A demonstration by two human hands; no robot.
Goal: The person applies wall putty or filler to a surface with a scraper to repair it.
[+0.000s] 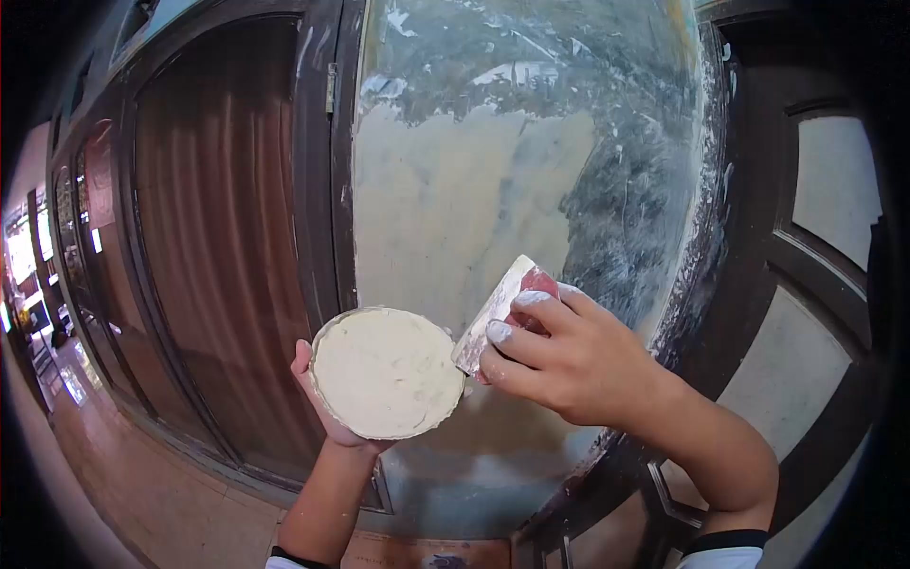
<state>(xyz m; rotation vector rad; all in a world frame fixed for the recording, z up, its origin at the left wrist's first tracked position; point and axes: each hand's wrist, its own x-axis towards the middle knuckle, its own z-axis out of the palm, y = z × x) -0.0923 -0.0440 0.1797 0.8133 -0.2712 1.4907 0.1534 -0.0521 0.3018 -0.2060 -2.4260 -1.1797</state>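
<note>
My left hand supports a round tub of cream-coloured putty from below and the side, its thumb showing at the left edge. In my right hand is a putty knife with a wide, putty-smeared blade and a reddish handle. White putty coats some of that hand's fingertips. The blade's lower corner is right at the right rim of the tub. Behind both hands stands a wall panel, covered with pale putty on its left and middle, with bluish-grey surface showing at the top and right.
Left of the wall is a dark wooden door frame with a brown curtain behind it. A dark panelled door stands at the right. Printed cardboard lies at the wall's foot, and tiled floor extends left.
</note>
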